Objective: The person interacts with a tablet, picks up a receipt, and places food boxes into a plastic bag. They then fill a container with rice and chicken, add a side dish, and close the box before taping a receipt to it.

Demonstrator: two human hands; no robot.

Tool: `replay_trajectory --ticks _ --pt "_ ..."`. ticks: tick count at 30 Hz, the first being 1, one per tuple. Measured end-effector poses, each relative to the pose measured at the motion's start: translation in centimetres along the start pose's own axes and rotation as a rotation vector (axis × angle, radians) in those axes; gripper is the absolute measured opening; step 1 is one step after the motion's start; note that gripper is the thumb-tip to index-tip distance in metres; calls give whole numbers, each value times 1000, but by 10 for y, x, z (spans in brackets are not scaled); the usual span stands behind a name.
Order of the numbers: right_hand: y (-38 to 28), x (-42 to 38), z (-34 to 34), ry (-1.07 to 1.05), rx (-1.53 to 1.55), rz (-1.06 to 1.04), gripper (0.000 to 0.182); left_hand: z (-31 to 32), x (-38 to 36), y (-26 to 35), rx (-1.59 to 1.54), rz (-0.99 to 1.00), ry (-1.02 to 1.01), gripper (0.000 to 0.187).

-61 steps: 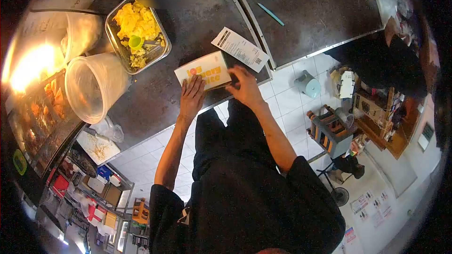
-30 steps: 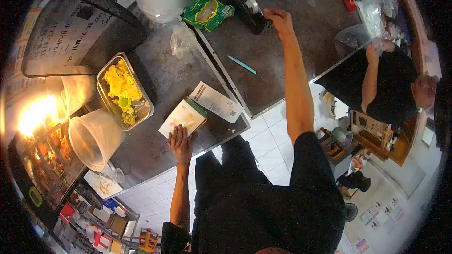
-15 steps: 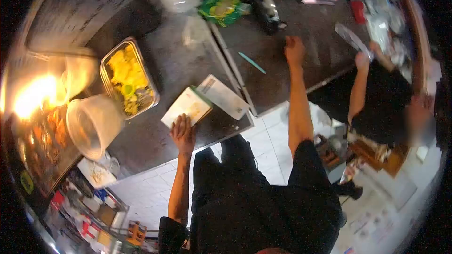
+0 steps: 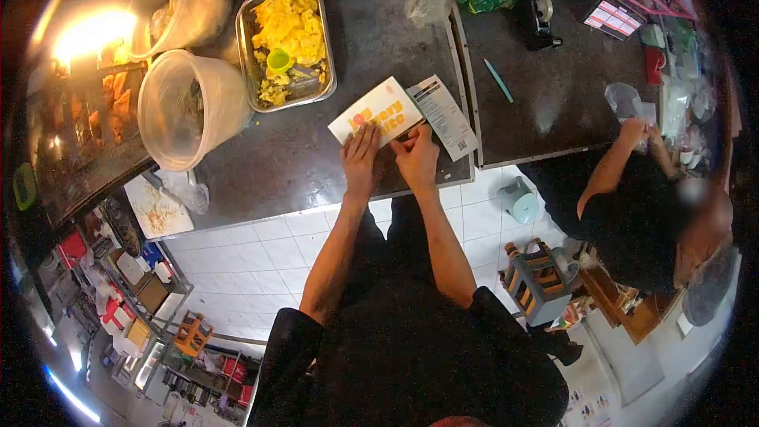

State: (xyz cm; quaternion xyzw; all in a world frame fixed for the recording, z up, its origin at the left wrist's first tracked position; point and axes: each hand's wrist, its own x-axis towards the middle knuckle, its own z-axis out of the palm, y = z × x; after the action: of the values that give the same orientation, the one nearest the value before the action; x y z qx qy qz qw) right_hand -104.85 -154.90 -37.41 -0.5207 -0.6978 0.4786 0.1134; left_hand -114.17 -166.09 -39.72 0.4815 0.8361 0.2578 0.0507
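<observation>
A white paper food box [image 4: 389, 111] with yellow and red lettering lies on the dark counter. My left hand [image 4: 360, 160] rests flat on its near edge, fingers stretched over the print. At the box's lower right corner is my right hand [image 4: 417, 156], its fingers curled and pressed together. Something small and dark shows by those fingertips, too small to name. A printed receipt [image 4: 449, 122] lies against the right side of the box, partly under it.
Left of the box stand a metal tray [image 4: 330, 55] of yellow food with a green scoop [image 4: 278, 61] and a clear plastic tub [image 4: 207, 115]. A teal pen [image 4: 498, 81] lies to the right. A co-worker [image 4: 632, 213] handles a plastic bag [image 4: 622, 100] at far right.
My right hand has come down from over the right-hand counter to the box's corner. My left hand stays on the box. The view has shifted, and the co-worker's hands still hold a plastic bag.
</observation>
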Motion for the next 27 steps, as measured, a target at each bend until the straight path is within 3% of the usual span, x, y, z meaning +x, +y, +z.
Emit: replay_trajectory --ticks 4,6,8,10,12,13,14,16,17,19,21,22,24,25,27 --pt "70 17 24 65 159 50 48 6 3 2 -48 -11 89 46" --pt "57 30 31 92 126 16 49 5 4 0 -48 5 93 47" --pt "30 32 21 187 -159 -41 40 3 4 1 -19 -9 92 43" --pt "27 26 11 236 -130 -140 37 -3 4 -3 -32 5 62 50" --pt "23 9 -13 -109 -342 -84 37 -13 7 -6 32 9 -56 62" --pt "18 2 -25 -91 -335 -90 37 -16 12 -10 137 28 -40 90" --pt "15 -8 -38 84 -297 -168 37 -28 25 -3 139 45 -37 90" --pt "16 0 -68 452 -375 -329 42 -47 51 12 83 -257 -177 114" --pt "29 15 -79 503 -420 -296 44 -42 53 -2 -49 -159 -210 127" --pt "43 34 -95 603 -455 -245 46 -40 53 -10 -69 -121 -224 126" --pt "45 41 -108 237 -582 79 51 -42 49 2 -28 -39 -198 124" --pt "80 54 -105 134 -407 82 51 -44 43 7 32 26 -150 123" --pt "138 67 -101 118 -276 -52 41 -44 28 17 31 -54 -116 121" --pt "139 71 -121 148 -261 -32 41 -54 27 32 4 -117 -163 120" --pt "120 83 -183 346 -18 -243 28 -68 29 59 -31 -147 -215 119"
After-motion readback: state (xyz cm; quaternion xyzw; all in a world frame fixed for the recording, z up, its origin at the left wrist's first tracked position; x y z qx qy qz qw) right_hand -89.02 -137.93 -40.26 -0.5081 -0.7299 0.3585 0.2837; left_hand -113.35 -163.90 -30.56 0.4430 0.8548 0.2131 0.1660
